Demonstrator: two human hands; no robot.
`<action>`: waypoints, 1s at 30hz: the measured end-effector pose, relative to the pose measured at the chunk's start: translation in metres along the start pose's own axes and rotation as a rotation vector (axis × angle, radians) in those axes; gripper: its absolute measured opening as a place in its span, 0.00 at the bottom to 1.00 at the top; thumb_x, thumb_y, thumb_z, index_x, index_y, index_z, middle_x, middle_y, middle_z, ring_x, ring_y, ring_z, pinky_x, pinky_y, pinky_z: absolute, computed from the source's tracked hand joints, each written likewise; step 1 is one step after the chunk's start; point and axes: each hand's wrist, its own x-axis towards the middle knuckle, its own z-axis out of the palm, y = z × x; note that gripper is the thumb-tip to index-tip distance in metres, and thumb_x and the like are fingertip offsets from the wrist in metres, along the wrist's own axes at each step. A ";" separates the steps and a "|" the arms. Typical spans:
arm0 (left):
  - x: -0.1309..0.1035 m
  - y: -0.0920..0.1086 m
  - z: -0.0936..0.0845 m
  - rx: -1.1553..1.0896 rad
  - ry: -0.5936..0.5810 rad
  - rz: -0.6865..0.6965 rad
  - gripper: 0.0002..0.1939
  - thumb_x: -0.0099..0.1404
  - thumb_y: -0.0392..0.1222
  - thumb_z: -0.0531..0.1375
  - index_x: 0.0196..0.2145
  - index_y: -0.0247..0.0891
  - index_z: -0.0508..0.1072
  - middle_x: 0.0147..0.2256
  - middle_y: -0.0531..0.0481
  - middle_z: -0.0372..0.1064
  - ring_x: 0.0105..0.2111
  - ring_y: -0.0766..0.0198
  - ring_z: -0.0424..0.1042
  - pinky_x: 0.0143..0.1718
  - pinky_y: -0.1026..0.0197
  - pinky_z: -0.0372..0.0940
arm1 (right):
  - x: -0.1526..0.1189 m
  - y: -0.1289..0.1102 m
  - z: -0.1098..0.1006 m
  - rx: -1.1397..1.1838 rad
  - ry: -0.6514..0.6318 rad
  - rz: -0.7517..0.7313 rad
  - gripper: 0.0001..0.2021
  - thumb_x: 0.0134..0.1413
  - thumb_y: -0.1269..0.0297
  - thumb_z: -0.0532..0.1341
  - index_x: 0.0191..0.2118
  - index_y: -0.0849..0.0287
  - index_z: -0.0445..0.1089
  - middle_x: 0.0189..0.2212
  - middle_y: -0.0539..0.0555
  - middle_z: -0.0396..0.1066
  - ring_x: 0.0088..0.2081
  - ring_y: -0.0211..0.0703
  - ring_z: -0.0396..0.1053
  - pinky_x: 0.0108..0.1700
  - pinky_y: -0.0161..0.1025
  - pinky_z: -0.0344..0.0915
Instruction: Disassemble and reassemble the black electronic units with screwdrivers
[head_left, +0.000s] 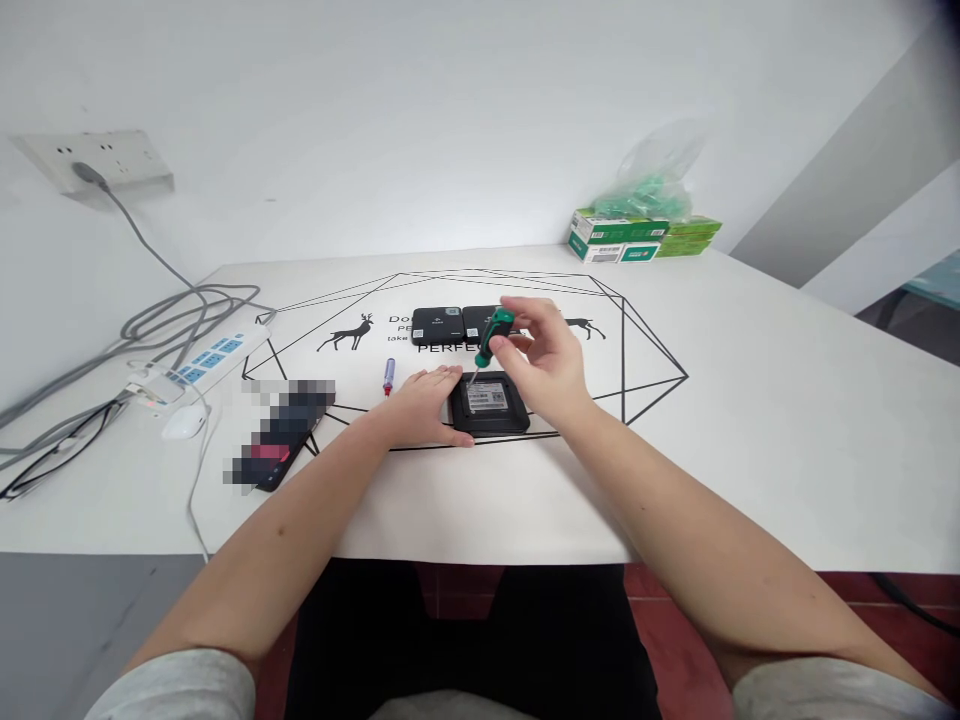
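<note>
A black square electronics box (491,424) lies label side up on the table, a white sticker (486,397) in its middle. My left hand (426,405) steadies its left side, fingers at the far corner and thumb at the near edge. In my right hand (546,358) a green-and-black screwdriver (496,332) is pinched by its handle. It leans to the upper right, and its tip meets the box near the far left corner. Whether a screw sits under the tip is too small to tell. Two more black boxes (437,326) lie side by side behind.
A small purple-handled screwdriver (389,374) lies left of my left hand. Further left are a blurred dark object (285,435), a power strip (217,357), a white charger (184,422) and loose cables (187,300). Green boxes (619,228) with a plastic bag (652,185) stand at the back right.
</note>
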 end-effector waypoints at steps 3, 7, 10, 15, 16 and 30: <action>-0.003 0.006 -0.001 0.022 -0.010 0.020 0.63 0.62 0.72 0.69 0.80 0.34 0.50 0.79 0.32 0.50 0.79 0.37 0.49 0.79 0.40 0.44 | 0.005 0.004 -0.006 -0.036 0.074 0.038 0.18 0.63 0.62 0.67 0.58 0.44 0.76 0.50 0.55 0.71 0.48 0.48 0.74 0.40 0.45 0.82; -0.007 0.014 0.002 0.053 0.001 0.054 0.64 0.61 0.73 0.70 0.79 0.31 0.52 0.78 0.29 0.52 0.78 0.38 0.52 0.78 0.42 0.47 | 0.007 0.007 -0.009 -0.099 0.057 0.030 0.17 0.62 0.65 0.66 0.55 0.45 0.78 0.47 0.54 0.72 0.46 0.47 0.73 0.38 0.44 0.83; -0.009 0.019 0.004 0.083 0.018 0.065 0.65 0.60 0.74 0.71 0.78 0.29 0.54 0.77 0.28 0.54 0.77 0.37 0.54 0.77 0.42 0.50 | 0.005 0.006 -0.008 -0.126 0.036 0.035 0.17 0.62 0.64 0.66 0.56 0.45 0.78 0.47 0.55 0.72 0.46 0.48 0.74 0.37 0.45 0.83; -0.011 0.020 0.005 0.089 0.017 0.069 0.67 0.59 0.77 0.72 0.78 0.29 0.54 0.76 0.26 0.55 0.77 0.37 0.55 0.77 0.41 0.50 | 0.003 0.006 -0.006 -0.149 0.021 0.000 0.16 0.65 0.63 0.66 0.56 0.43 0.78 0.47 0.55 0.71 0.47 0.48 0.73 0.37 0.45 0.84; -0.011 0.020 0.005 0.085 0.012 0.073 0.67 0.59 0.77 0.71 0.79 0.29 0.53 0.77 0.26 0.53 0.78 0.37 0.54 0.77 0.41 0.50 | 0.003 0.006 -0.006 -0.153 0.019 -0.008 0.16 0.65 0.62 0.66 0.56 0.43 0.78 0.47 0.55 0.70 0.47 0.48 0.73 0.38 0.46 0.85; -0.014 0.020 0.001 0.057 -0.019 0.079 0.64 0.64 0.76 0.68 0.80 0.32 0.50 0.78 0.29 0.50 0.79 0.38 0.51 0.77 0.40 0.48 | 0.003 0.005 -0.007 -0.158 -0.010 0.029 0.16 0.65 0.60 0.66 0.56 0.44 0.78 0.47 0.55 0.69 0.46 0.47 0.72 0.36 0.44 0.84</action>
